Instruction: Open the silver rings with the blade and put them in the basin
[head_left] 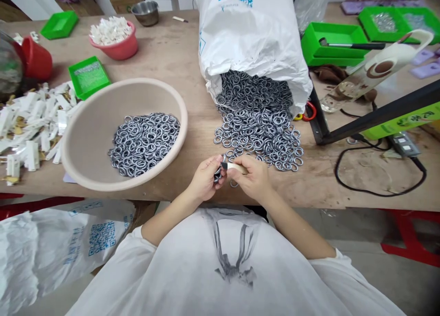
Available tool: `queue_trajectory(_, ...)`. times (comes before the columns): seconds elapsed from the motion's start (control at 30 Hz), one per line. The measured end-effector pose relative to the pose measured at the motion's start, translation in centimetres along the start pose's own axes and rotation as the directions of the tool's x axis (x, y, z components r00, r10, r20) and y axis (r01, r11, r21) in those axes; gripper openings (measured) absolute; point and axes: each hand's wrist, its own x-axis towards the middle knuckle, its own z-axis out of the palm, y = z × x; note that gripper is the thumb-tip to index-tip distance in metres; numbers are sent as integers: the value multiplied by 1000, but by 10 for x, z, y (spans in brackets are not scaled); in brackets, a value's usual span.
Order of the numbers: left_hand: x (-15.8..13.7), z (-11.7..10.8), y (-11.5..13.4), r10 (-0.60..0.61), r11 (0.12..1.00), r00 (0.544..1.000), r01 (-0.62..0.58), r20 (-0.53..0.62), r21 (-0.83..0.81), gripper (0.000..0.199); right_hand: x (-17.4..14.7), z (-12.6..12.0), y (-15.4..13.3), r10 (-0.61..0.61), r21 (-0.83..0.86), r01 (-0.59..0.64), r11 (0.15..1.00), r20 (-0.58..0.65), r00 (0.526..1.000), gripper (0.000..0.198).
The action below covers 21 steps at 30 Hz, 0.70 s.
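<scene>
My left hand (205, 178) is closed around several dark grey rings (217, 174), close to the table's front edge. In my right hand (253, 177) is a short pale-handled tool (237, 168), its dark tip touching or very near the rings in my left hand; the tip's exact kind is too small to make out. Just beyond both hands lies a spread of loose grey rings (261, 133), spilling from the mouth of a white sack (250, 36). To the left stands a wide beige basin (82, 137) with a heap of the same rings (146, 142) inside.
White plastic parts (32, 123) are piled at far left, near a green tray (89, 78) and a pink bowl (118, 48). On the right, a black metal frame (378, 114), a clear bottle (364, 75), a cable (343, 183) and green bins (333, 36). Another person's hands show top right.
</scene>
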Motion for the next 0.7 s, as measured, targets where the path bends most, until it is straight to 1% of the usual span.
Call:
queue_trajectory(0.07,0,2,0,-3,1000,1000,2,-21,-2,49,-5,1,-1,-58,-98,58,993,9,998,53)
queue_trajectory(0.2,-1,5,0,-9,1000,1000,9,-22,-4,49,-6,3,0,-110,-184,108,977,-3,994,54)
queue_trajectory(0.3,-2,5,0,-16,1000,1000,16,-15,-12,50,-6,3,0,-131,-206,125,971,-20,991,53)
queue_trajectory(0.5,-2,3,-2,-20,999,1000,20,4,-33,50,-8,7,1,-115,-179,109,978,-23,993,52)
queue_trajectory(0.53,-3,3,-3,-23,999,1000,23,15,-32,50,-6,6,4,-83,-164,75,984,-40,996,52)
queue_trajectory(0.6,-6,3,-4,-42,999,997,43,63,-14,49,1,2,16,50,-129,-65,990,-119,992,51)
queue_trajectory(0.67,-9,1,-5,-66,998,992,66,108,4,48,11,-3,29,215,-112,-243,963,-215,952,50)
queue_trajectory(0.7,-9,-1,-5,-71,997,991,71,109,4,47,17,-5,35,263,-145,-299,943,-223,939,47)
